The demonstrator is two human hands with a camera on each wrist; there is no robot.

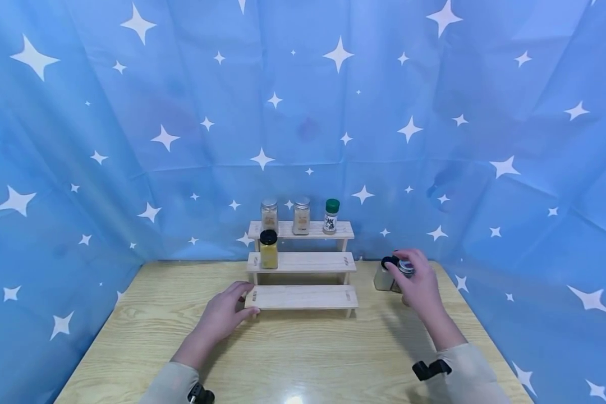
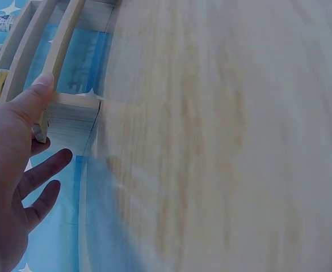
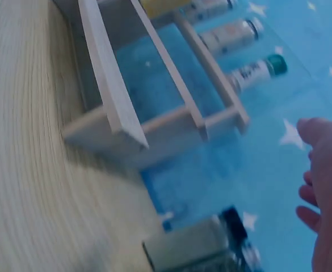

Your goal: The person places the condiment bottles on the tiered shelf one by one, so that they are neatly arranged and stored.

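Note:
My left hand (image 1: 223,314) pinches the left end of a three-tier wooden rack (image 1: 303,297) at its lowest step. In the left wrist view the thumb (image 2: 38,96) lies on the step's edge, and the lower fingers stick out loosely. At the right, my right hand (image 1: 418,280) hovers by a cluster of spice jars. One is a pale jar with a black lid (image 1: 382,279); beside it a jar with a silvery lid (image 1: 406,268) is partly hidden by the hand. In the right wrist view a gap separates the loosely bent fingers (image 3: 309,218) from the black-lidded jar (image 3: 188,246).
Two silver-lidded jars (image 1: 269,216) (image 1: 301,217) and a green-capped shaker (image 1: 331,217) stand on the top tier. A yellow jar with a black lid (image 1: 269,251) stands at the middle tier's left. Blue star-patterned cloth (image 1: 303,129) surrounds the wooden table (image 1: 303,353).

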